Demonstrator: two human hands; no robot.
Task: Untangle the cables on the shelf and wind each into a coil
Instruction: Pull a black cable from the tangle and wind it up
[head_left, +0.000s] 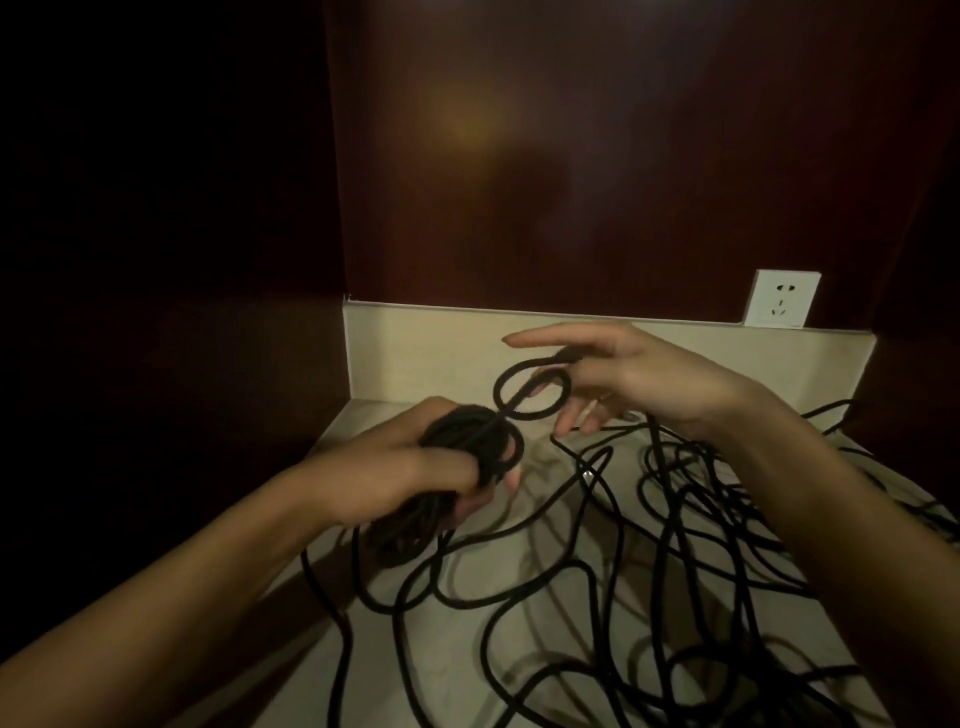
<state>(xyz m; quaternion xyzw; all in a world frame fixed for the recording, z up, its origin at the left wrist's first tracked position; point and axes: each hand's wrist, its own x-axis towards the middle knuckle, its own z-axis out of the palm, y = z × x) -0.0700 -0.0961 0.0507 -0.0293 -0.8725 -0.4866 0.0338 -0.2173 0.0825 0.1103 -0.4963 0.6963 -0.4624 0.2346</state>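
Left hand (415, 478) grips a black cable coil (457, 441) above the shelf (467, 649); right hand (623, 379) pinches a loop (530, 389) just right of it, other fingers extended; tangled cables (675, 545) cover the shelf; wall socket (782, 306) behind.

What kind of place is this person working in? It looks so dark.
Probably an indoor nook or built-in shelf in a home or hotel room. A pale stone-like shelf sits between dark wood panels, with a white wall socket at the back and loose black cables spread over it.
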